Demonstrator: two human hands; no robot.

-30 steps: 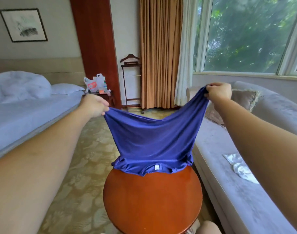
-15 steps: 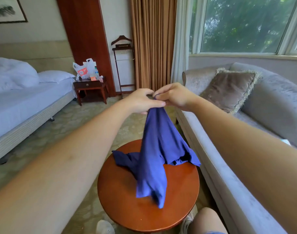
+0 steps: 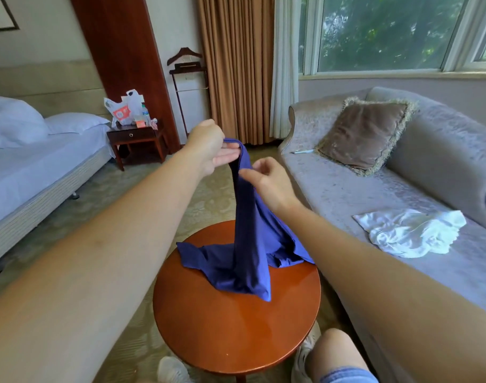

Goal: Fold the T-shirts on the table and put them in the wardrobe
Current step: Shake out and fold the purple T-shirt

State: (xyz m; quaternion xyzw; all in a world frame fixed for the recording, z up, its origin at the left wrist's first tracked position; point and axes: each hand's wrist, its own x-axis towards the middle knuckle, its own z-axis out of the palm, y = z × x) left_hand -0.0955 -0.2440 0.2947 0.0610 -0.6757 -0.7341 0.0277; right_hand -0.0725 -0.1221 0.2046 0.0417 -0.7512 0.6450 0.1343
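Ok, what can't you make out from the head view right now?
- Wardrobe: nowhere in the head view.
- Right hand: fingers loose beside the blue T-shirt; contact unclear.
- Left hand: pinches the shirt's top; the grip point is covered by cloth.
- White cloth on the sofa: too crumpled to identify.

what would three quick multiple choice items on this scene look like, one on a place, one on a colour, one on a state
1. Where is the white cloth? A sofa B bed C round table
2. What colour is the T-shirt? A red B blue C green
3. How is the T-shirt held? A flat on the table B lifted at its top by the left hand C hung on the valet stand

Key: 1 A, it lies on the sofa seat. 2 B, plainly blue. 3 B, the left hand pinches its top; the right hand is open beside it.
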